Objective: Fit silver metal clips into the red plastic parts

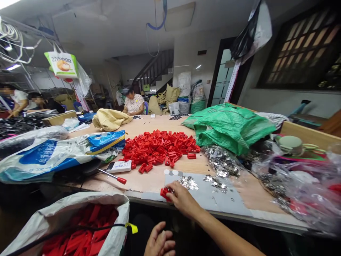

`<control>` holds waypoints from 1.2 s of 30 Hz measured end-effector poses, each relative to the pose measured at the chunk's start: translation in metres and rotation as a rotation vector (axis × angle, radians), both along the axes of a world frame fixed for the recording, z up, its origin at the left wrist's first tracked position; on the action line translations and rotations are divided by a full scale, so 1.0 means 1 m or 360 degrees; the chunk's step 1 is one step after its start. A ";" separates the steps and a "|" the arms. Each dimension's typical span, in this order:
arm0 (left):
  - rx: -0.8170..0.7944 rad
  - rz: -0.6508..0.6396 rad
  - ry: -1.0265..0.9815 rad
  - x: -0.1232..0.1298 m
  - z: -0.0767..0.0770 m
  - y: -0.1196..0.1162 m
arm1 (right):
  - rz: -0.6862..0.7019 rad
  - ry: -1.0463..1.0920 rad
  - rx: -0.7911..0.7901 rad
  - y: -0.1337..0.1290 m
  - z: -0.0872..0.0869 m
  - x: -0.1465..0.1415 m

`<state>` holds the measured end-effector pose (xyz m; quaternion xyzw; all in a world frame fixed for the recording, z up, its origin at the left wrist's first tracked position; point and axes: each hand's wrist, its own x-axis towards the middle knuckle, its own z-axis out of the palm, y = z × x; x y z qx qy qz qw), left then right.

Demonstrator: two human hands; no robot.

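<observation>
My right hand (182,199) is closed on a small red plastic part (165,193) at the front edge of the table. Close beside it, small flat metal pieces (188,182) lie in a pile on a grey mat (223,199), and a second little heap of metal pieces (217,185) is to the right. My left hand (160,241) hangs below the table edge, fingers loosely bent and apart, with nothing visible in it. Beyond both hands spreads a big heap of red plastic parts (160,145).
At lower left stands a white sack (34,229) of red parts. A red-handled screwdriver (121,180) and a white device (119,166) lie left of the heap. A green sack (229,124) and plastic bags (306,192) fill the right side. Another person (134,103) sits across the table.
</observation>
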<state>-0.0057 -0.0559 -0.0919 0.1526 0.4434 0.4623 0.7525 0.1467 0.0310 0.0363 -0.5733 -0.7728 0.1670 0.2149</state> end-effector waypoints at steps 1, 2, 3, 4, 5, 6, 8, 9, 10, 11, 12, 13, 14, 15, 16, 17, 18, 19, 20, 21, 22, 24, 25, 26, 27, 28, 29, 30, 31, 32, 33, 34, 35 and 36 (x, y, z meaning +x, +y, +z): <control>0.0027 0.0017 -0.0003 0.000 0.014 0.000 | 0.0016 0.0099 -0.0021 -0.017 -0.004 0.002; 0.0070 0.0031 -0.0023 0.001 0.027 -0.001 | 0.0021 0.0155 -0.0045 -0.032 -0.008 0.003; 0.0108 0.0034 -0.0064 0.003 0.040 -0.002 | 0.0025 0.0195 -0.0062 -0.047 -0.013 0.003; 0.0156 0.0037 -0.0135 0.006 0.051 -0.003 | 0.0020 0.0218 -0.0074 -0.059 -0.017 0.003; 0.0195 0.0026 -0.0215 0.010 0.059 -0.004 | 0.0008 0.0220 -0.0077 -0.070 -0.020 0.001; 0.0207 0.0004 -0.0254 0.014 0.066 -0.006 | -0.0009 0.0225 -0.0075 -0.079 -0.023 -0.001; 0.0175 0.0013 -0.0242 0.022 0.072 -0.010 | -0.0056 0.0276 -0.0071 -0.093 -0.026 -0.004; 0.0141 0.0017 -0.0218 0.024 0.072 -0.012 | -0.0073 0.0325 -0.0078 -0.098 -0.026 -0.005; 0.0109 0.0017 -0.0200 0.026 0.071 -0.013 | -0.0067 0.0387 -0.0097 -0.101 -0.026 -0.004; 0.0086 0.0005 -0.0202 0.027 0.069 -0.014 | -0.0036 0.0458 -0.0120 -0.102 -0.025 -0.002; 0.0072 -0.0010 -0.0219 0.026 0.068 -0.015 | 0.0007 0.0530 -0.0138 -0.102 -0.024 0.003; 0.0061 -0.0024 -0.0242 0.025 0.067 -0.016 | 0.0039 0.0590 -0.0142 -0.101 -0.022 0.011; 0.0049 -0.0034 -0.0268 0.023 0.066 -0.016 | 0.0037 0.0626 -0.0129 -0.097 -0.021 0.022; 0.0036 -0.0039 -0.0291 0.021 0.066 -0.016 | -0.0011 0.0630 -0.0096 -0.092 -0.019 0.036; 0.0022 -0.0047 -0.0312 0.019 0.066 -0.017 | -0.0141 0.0582 -0.0043 -0.086 -0.018 0.051; 0.0004 -0.0059 -0.0336 0.017 0.067 -0.017 | -0.0314 0.0484 0.0000 -0.078 -0.016 0.069; -0.0016 -0.0073 -0.0367 0.016 0.067 -0.018 | -0.0514 0.0325 0.0049 -0.070 -0.015 0.087; -0.0039 -0.0088 -0.0407 0.015 0.067 -0.019 | -0.0715 0.0122 0.0087 -0.063 -0.014 0.104; -0.0065 -0.0101 -0.0452 0.014 0.067 -0.019 | -0.0820 0.0040 0.0094 -0.056 -0.013 0.120; -0.0095 -0.0112 -0.0494 0.014 0.066 -0.019 | -0.0883 -0.0017 0.0087 -0.050 -0.013 0.133; -0.0130 -0.0125 -0.0530 0.014 0.065 -0.019 | -0.0931 -0.0077 0.0076 -0.045 -0.013 0.144; -0.0190 -0.0158 -0.0569 0.015 0.061 -0.017 | -0.0966 -0.0156 0.0048 -0.038 -0.015 0.155; -0.0209 -0.0173 -0.0575 0.016 0.060 -0.017 | -0.0974 -0.0193 0.0038 -0.036 -0.017 0.156; -0.0220 -0.0182 -0.0578 0.016 0.058 -0.016 | -0.0979 -0.0224 0.0033 -0.035 -0.019 0.156; -0.0224 -0.0188 -0.0578 0.017 0.058 -0.015 | -0.0983 -0.0250 0.0033 -0.034 -0.022 0.155; -0.0220 -0.0191 -0.0576 0.017 0.058 -0.015 | -0.0987 -0.0269 0.0037 -0.033 -0.024 0.154; -0.0211 -0.0193 -0.0567 0.018 0.059 -0.015 | -0.0990 -0.0282 0.0045 -0.033 -0.025 0.152; -0.0198 -0.0194 -0.0548 0.018 0.060 -0.015 | -0.0992 -0.0288 0.0056 -0.033 -0.026 0.152; -0.0184 -0.0193 -0.0522 0.019 0.063 -0.016 | -0.0989 -0.0286 0.0071 -0.033 -0.027 0.151; -0.0166 -0.0186 -0.0490 0.019 0.066 -0.016 | -0.0982 -0.0278 0.0089 -0.033 -0.027 0.152; -0.0149 -0.0173 -0.0459 0.020 0.070 -0.016 | -0.0971 -0.0262 0.0110 -0.033 -0.027 0.152; -0.0129 -0.0160 -0.0438 0.020 0.075 -0.015 | -0.0955 -0.0239 0.0131 -0.034 -0.026 0.153; -0.0113 -0.0146 -0.0429 0.020 0.080 -0.014 | -0.0932 -0.0209 0.0150 -0.034 -0.024 0.153; -0.0100 -0.0134 -0.0435 0.020 0.085 -0.013 | -0.0903 -0.0170 0.0163 -0.035 -0.023 0.153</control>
